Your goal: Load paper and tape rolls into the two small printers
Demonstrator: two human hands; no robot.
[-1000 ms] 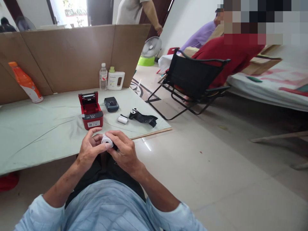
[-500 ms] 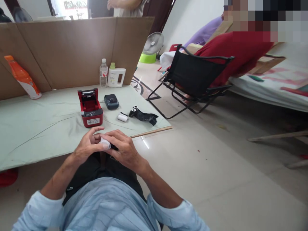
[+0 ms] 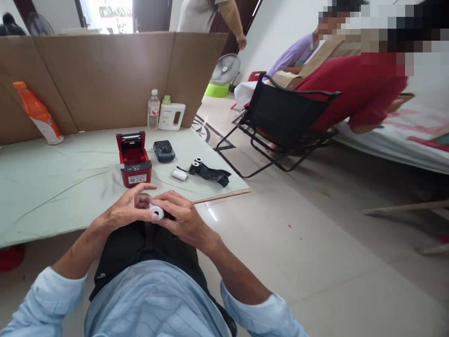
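The left hand (image 3: 128, 209) and right hand (image 3: 182, 217) gripped a small paper roll (image 3: 156, 213) between them; the red printer (image 3: 134, 161) sat with its lid open, the roll not yet inside.

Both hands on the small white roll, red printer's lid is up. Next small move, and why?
Probably carry the paper roll forward toward the red printer. The left hand and right hand both grip the roll over the lap, short of the table, and the printer's lid stands open with a bay that looks empty.
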